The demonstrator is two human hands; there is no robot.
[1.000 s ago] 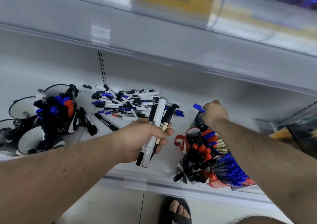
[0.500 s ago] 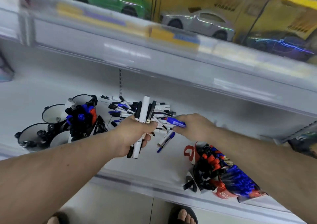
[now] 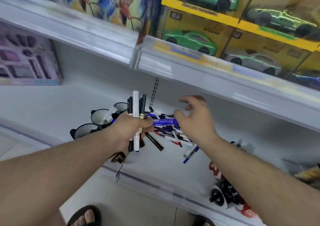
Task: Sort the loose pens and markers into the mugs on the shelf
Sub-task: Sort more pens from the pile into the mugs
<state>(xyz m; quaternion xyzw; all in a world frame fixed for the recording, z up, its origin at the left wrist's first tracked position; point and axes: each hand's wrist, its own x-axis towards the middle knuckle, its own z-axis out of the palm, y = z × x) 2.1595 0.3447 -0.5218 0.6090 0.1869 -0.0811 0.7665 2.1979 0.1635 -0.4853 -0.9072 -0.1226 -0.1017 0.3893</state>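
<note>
My left hand grips an upright bundle of pens and markers, with a white marker tallest among them. A blue marker lies crosswise from my left fingers toward my right hand. That hand hovers just right of it with fingers spread and blurred, holding nothing I can make out. The loose pile of pens lies on the white shelf below both hands. Black-and-white mugs stand to the left, one with a marker inside. More mugs packed with pens stand at the right, partly hidden by my right forearm.
The upper shelf's front edge overhangs closely, carrying boxed toy cars. A purple box stands at the shelf's far left. A stray blue pen and a black marker lie near the pile. My sandalled feet are on the floor below.
My right hand carried a blue marker from the right-hand mugs to my left hand and opened off it. The view tilted upward and the bundle rose.
</note>
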